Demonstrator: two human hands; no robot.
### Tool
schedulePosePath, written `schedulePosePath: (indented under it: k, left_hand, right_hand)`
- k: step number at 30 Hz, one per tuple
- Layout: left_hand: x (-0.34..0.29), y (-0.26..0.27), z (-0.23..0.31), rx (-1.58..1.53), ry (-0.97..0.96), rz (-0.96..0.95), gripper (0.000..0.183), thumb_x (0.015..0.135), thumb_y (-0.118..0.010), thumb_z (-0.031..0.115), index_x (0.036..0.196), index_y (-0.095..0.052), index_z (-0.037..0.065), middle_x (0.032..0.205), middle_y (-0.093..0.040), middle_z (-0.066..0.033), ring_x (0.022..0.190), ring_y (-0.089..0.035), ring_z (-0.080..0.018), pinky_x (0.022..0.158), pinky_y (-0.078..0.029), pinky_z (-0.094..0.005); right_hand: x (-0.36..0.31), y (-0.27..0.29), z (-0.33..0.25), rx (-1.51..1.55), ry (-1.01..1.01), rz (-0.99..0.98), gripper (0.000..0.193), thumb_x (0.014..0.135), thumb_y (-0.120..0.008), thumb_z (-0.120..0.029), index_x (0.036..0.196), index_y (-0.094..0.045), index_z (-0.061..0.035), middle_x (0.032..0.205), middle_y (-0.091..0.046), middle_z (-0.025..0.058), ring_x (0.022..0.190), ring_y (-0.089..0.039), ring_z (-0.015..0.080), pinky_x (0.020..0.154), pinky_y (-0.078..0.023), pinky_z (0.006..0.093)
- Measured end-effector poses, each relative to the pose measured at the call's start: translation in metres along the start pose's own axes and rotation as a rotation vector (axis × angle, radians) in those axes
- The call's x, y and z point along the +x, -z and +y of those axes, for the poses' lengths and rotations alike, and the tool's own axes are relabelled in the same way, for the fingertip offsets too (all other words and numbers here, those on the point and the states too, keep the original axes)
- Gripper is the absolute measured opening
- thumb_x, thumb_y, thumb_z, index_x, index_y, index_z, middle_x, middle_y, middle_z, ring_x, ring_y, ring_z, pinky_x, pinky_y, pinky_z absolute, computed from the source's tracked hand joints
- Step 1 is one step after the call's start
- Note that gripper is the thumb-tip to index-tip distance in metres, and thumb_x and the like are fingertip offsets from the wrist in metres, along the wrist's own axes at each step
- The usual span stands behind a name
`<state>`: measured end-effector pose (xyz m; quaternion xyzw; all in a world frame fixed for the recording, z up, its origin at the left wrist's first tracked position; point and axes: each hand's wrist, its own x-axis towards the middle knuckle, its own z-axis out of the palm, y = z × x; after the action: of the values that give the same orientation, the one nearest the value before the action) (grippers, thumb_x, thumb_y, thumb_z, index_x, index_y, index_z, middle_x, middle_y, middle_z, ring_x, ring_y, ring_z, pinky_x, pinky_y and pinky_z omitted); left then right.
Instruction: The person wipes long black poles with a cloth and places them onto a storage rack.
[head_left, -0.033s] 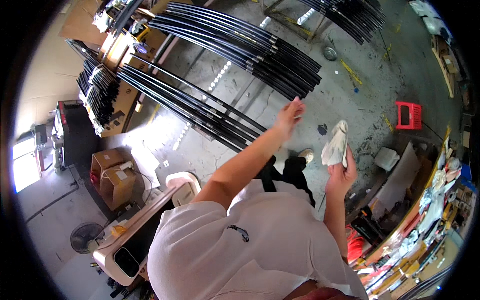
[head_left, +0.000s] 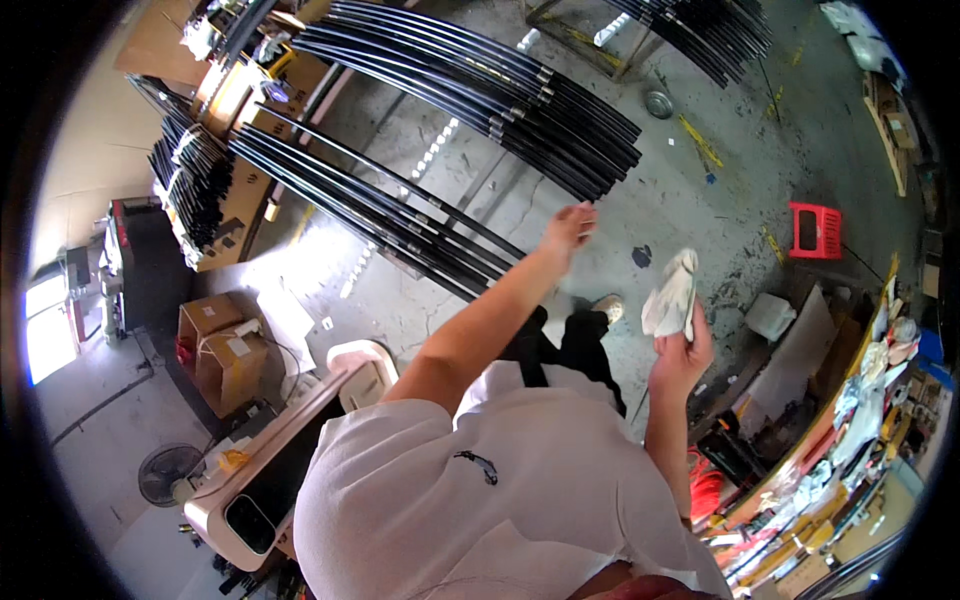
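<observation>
My right hand [head_left: 680, 362] is closed round the lower end of a crumpled, off-white cloth [head_left: 670, 297] with greyish smudges, which stands up above the fingers. Whether it is a rag or a folded glove I cannot make out. My left hand [head_left: 571, 228] is stretched forward in the air, its fingers loosely bent and apart, with nothing seen in them. It is nearest to the ends of a bundle of long black rods [head_left: 570, 140]. A second, smaller row of black rods [head_left: 400, 225] lies to the left, partly behind my left forearm.
A red plastic stool [head_left: 817, 231] and a white jug [head_left: 771, 317] stand on the right. Cluttered shelving [head_left: 850, 440] curves along the lower right. Cardboard boxes [head_left: 230, 370], a fan [head_left: 170, 474] and a pale machine [head_left: 270, 480] are on the left. More rods [head_left: 705, 35] lie at the back.
My left hand has shifted slightly toward me and to the left. The cloth in my right hand has dipped slightly; the hand still holds it.
</observation>
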<state>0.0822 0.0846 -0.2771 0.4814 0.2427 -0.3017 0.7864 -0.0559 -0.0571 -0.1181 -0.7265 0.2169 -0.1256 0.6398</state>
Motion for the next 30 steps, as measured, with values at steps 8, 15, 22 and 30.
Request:
schedulePosePath:
  k: [8, 15, 22, 30]
  left_hand:
    - [0.186, 0.1, -0.12, -0.133, 0.201, 0.396, 0.041, 0.078, -0.06, 0.015, 0.117, -0.048, 0.014, 0.1, -0.059, -0.0038, 0.082, -0.057, -0.0167, 0.074, -0.045, -0.0314]
    - [0.218, 0.073, -0.094, -0.451, 0.012, 0.39, 0.054, 0.073, -0.064, 0.006, 0.121, -0.039, 0.012, 0.105, -0.056, -0.004, 0.098, -0.054, -0.0201, 0.083, -0.042, -0.0378]
    - [0.176, 0.089, -0.095, -0.384, -0.048, 0.389, 0.035, 0.076, -0.067, 0.0, 0.101, -0.044, 0.011, 0.092, -0.054, -0.0024, 0.087, -0.056, -0.0183, 0.069, -0.046, -0.04]
    - [0.009, 0.026, -0.017, -0.487, -0.291, 0.162, 0.025, 0.087, -0.055, 0.002, 0.109, -0.043, 0.007, 0.091, -0.051, -0.0064, 0.089, -0.055, -0.0199, 0.082, -0.052, -0.0444]
  right_hand:
    - [-0.012, 0.031, 0.022, 0.018, -0.175, 0.209, 0.036, 0.086, -0.053, -0.008, 0.122, -0.051, -0.0007, 0.107, -0.059, 0.0063, 0.085, -0.058, 0.0135, 0.059, -0.046, 0.0225]
    - [-0.013, 0.049, 0.021, 0.068, -0.198, 0.2, 0.033, 0.084, -0.058, -0.009, 0.115, -0.056, 0.0013, 0.112, -0.057, 0.0093, 0.1, -0.056, 0.0195, 0.085, -0.047, 0.0344]
    - [-0.002, 0.057, 0.024, 0.018, -0.165, 0.076, 0.033, 0.086, -0.054, -0.002, 0.119, -0.053, 0.0016, 0.117, -0.055, 0.0113, 0.105, -0.056, 0.0221, 0.085, -0.05, 0.0356]
    - [-0.006, 0.054, 0.029, -0.13, -0.11, -0.069, 0.032, 0.084, -0.055, -0.002, 0.116, -0.057, 0.002, 0.11, -0.059, 0.0071, 0.098, -0.057, 0.0172, 0.082, -0.049, 0.0326]
